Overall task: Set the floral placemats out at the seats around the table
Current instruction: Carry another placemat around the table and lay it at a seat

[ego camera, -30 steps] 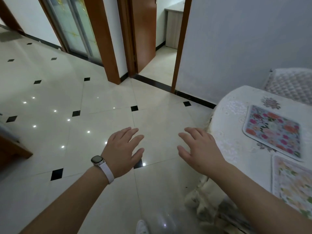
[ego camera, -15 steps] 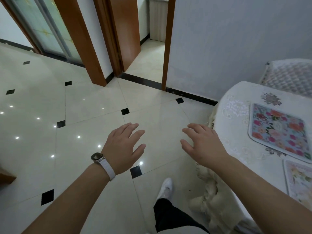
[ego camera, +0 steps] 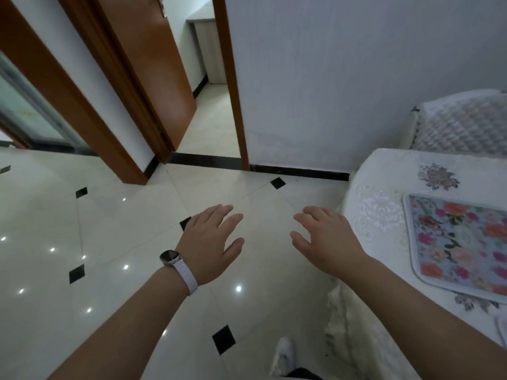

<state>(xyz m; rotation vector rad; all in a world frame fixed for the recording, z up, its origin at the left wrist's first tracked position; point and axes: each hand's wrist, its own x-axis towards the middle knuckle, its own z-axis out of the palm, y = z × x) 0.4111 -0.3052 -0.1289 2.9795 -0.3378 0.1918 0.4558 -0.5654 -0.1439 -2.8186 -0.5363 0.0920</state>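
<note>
A floral placemat (ego camera: 461, 246) with pink and orange flowers on pale blue lies flat on the table (ego camera: 384, 187), which wears a white embroidered cloth, at the right. A sliver of a second placemat (ego camera: 501, 331) shows at the right edge below it. My left hand (ego camera: 211, 242), with a white-strapped watch on the wrist, hovers over the floor with fingers spread and holds nothing. Just left of the table's edge, my right hand (ego camera: 326, 239) is held out palm down, fingers relaxed and empty.
A chair with a quilted cover (ego camera: 463, 124) stands behind the table against the grey wall. An open wooden door (ego camera: 153, 67) and doorway lie ahead. Glossy tile floor (ego camera: 115, 242) spreads to the left. My white shoe (ego camera: 284, 355) is below.
The view has swung right and closer to the wall and doorway. The table and the pale blue placemat look nearer. Both hands stay out in front, empty.
</note>
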